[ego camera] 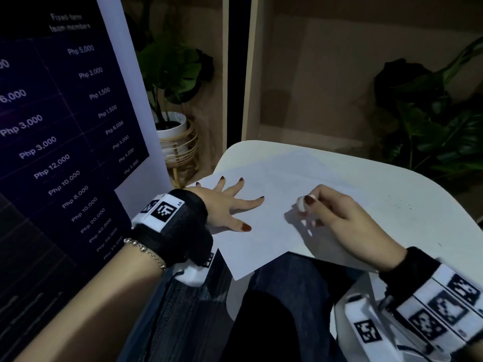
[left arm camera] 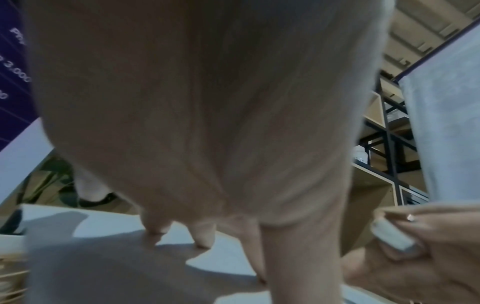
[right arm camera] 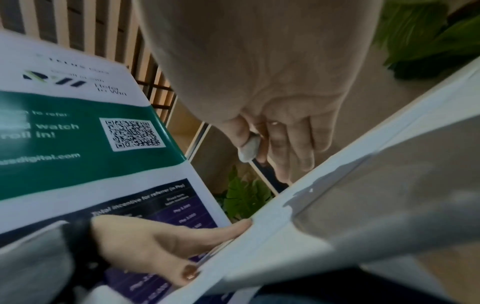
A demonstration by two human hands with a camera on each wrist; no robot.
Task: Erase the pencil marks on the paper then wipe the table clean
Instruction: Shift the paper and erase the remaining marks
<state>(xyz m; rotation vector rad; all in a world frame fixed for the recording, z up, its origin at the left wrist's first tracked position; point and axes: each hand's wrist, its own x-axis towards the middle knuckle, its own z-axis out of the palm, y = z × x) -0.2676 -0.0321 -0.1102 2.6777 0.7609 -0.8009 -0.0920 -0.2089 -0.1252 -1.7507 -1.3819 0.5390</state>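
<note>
The right hand (ego camera: 347, 220) pinches a small white rounded eraser (ego camera: 301, 203) between thumb and forefinger, its lower end over the white sheet of paper (ego camera: 274, 226); whether it touches the sheet cannot be told. The left hand (ego camera: 224, 205) lies flat with fingers spread, pressing the paper's left part onto the white rounded table (ego camera: 392, 194). Pencil marks are too faint to make out (the sheet reads blank in this dim light). The paper's near corner overhangs the table edge. A few dark specks dot the table to the right.
</note>
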